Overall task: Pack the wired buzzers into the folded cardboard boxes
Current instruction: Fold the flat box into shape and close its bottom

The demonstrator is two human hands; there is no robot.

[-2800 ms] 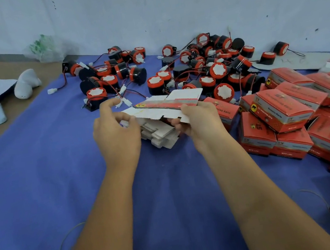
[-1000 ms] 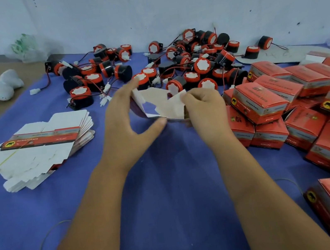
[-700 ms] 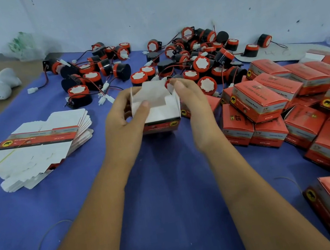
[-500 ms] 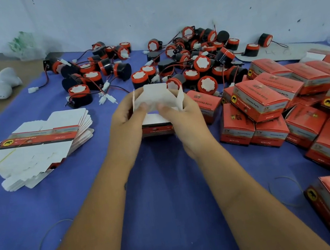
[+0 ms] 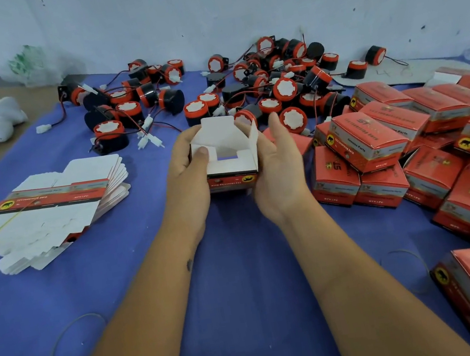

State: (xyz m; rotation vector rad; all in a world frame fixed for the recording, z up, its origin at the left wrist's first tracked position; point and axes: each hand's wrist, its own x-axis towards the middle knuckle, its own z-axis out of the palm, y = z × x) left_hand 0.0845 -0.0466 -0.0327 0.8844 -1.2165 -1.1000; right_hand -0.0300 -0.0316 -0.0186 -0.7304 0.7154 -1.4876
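An unfolded cardboard box (image 5: 229, 163), red outside and white inside, stands upright at the middle of the blue cloth with its top flaps up. My left hand (image 5: 186, 170) grips its left side, thumb over the rim. My right hand (image 5: 279, 164) cups the right side with its fingers around the wall. Through the box's bottom a small patch of blue cloth shows. Behind it lies a heap of several wired buzzers (image 5: 284, 90), black with red caps, trailing red and black wires.
A stack of flat box blanks (image 5: 48, 206) lies at the left. Several closed red boxes (image 5: 377, 141) crowd the right side and near right corner. A white object (image 5: 4, 118) and papers sit at the far left; rubber bands (image 5: 75, 344) lie near me.
The flat blank I held has been opened into a box shape. Both hands shifted from pulling the flaps to holding its two sides; the stack of blanks was set down at the left.
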